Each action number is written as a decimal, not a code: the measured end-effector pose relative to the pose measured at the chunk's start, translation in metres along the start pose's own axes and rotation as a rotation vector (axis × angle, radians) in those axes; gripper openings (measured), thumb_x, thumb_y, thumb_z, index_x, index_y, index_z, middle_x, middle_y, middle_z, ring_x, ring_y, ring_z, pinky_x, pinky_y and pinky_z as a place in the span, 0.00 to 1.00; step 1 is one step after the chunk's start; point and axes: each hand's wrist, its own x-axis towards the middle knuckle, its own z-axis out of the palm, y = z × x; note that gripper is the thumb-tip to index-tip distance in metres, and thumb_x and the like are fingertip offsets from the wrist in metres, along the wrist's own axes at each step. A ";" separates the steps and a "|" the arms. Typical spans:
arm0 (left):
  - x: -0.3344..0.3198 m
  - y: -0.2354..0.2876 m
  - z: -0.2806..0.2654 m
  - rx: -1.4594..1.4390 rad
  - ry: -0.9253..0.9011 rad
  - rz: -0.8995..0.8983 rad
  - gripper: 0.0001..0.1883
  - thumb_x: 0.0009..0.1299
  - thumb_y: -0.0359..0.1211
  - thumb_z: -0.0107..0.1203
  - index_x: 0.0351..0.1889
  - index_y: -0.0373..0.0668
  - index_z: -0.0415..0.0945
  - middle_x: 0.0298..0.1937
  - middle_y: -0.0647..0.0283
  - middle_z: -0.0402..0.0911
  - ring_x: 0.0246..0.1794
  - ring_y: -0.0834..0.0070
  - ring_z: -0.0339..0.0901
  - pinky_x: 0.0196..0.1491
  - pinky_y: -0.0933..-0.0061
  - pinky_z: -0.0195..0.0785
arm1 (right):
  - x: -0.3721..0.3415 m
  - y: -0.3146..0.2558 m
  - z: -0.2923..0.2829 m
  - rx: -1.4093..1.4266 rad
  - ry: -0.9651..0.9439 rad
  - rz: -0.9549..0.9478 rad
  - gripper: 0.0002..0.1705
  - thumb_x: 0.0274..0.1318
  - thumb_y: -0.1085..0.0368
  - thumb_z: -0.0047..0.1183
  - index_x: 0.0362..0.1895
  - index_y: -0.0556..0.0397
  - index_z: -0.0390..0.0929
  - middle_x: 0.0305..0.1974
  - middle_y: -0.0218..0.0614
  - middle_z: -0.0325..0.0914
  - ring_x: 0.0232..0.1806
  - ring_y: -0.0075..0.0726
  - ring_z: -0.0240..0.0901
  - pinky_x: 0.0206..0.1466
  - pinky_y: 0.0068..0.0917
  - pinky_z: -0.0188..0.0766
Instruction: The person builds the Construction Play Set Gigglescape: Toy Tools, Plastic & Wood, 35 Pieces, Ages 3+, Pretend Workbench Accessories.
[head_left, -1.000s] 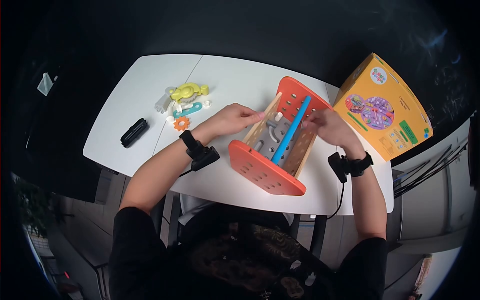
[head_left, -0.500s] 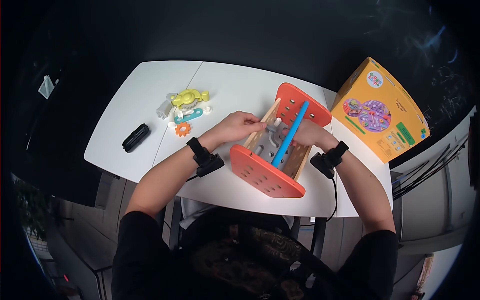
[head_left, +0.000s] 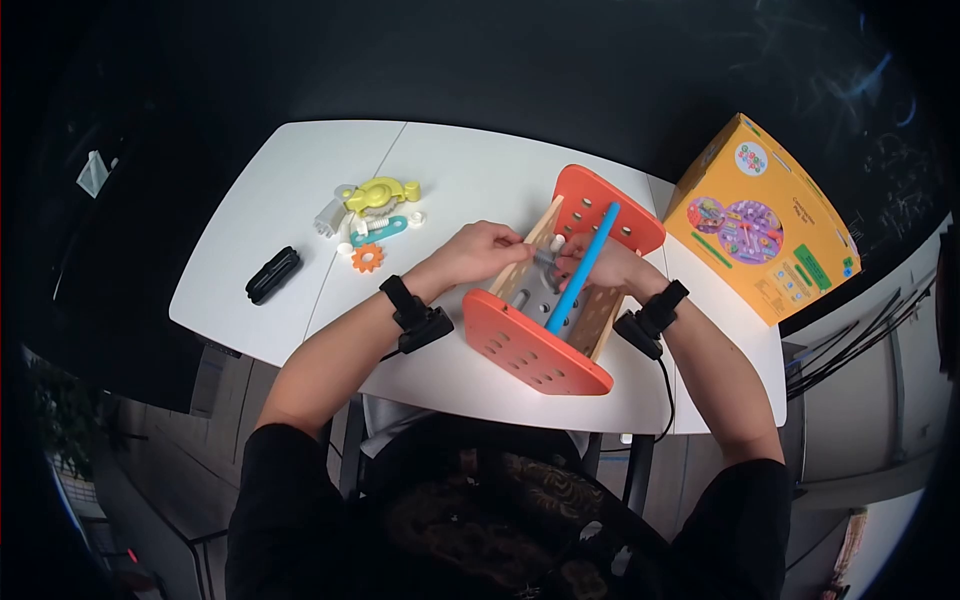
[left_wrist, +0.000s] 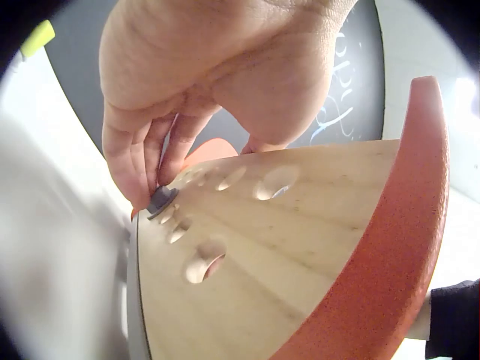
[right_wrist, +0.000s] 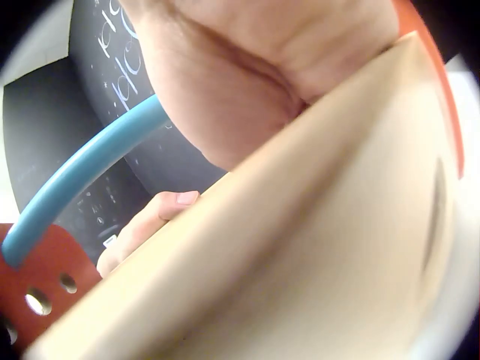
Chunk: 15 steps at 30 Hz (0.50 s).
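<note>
A toy toolbox with orange end panels, wooden sides and a blue bar handle stands on the table. My left hand is at its left wooden side. In the left wrist view, the fingers hold the grey head of a bolt against the outer face, while the thumb lies at the top edge. My right hand reaches over the other side and under the bar, fingertips bent at the bolt's inner end. I cannot tell what is between them. A white peg stands inside.
Left of the toolbox lie a yellow toy saw, a turquoise strip, an orange gear and small white pieces. A black case lies farther left. A yellow box stands at the right back.
My right hand has moved from above the right wooden side down into the toolbox and leftward, to the bolt. The left hand has stayed at the left side.
</note>
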 end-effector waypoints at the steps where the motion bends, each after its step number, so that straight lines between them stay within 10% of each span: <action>1: 0.000 0.001 0.000 0.002 -0.004 -0.001 0.28 0.71 0.48 0.62 0.55 0.31 0.80 0.49 0.51 0.86 0.52 0.70 0.83 0.57 0.72 0.73 | -0.001 -0.001 0.001 0.008 -0.025 0.000 0.16 0.68 0.62 0.57 0.48 0.65 0.76 0.42 0.45 0.83 0.37 0.36 0.86 0.40 0.26 0.83; 15: 0.001 -0.002 0.005 -0.004 0.046 0.043 0.28 0.70 0.49 0.61 0.52 0.31 0.82 0.46 0.52 0.87 0.49 0.66 0.85 0.55 0.70 0.74 | -0.009 -0.018 -0.007 0.390 -0.176 0.182 0.21 0.72 0.65 0.51 0.59 0.71 0.69 0.51 0.58 0.79 0.49 0.49 0.85 0.54 0.32 0.85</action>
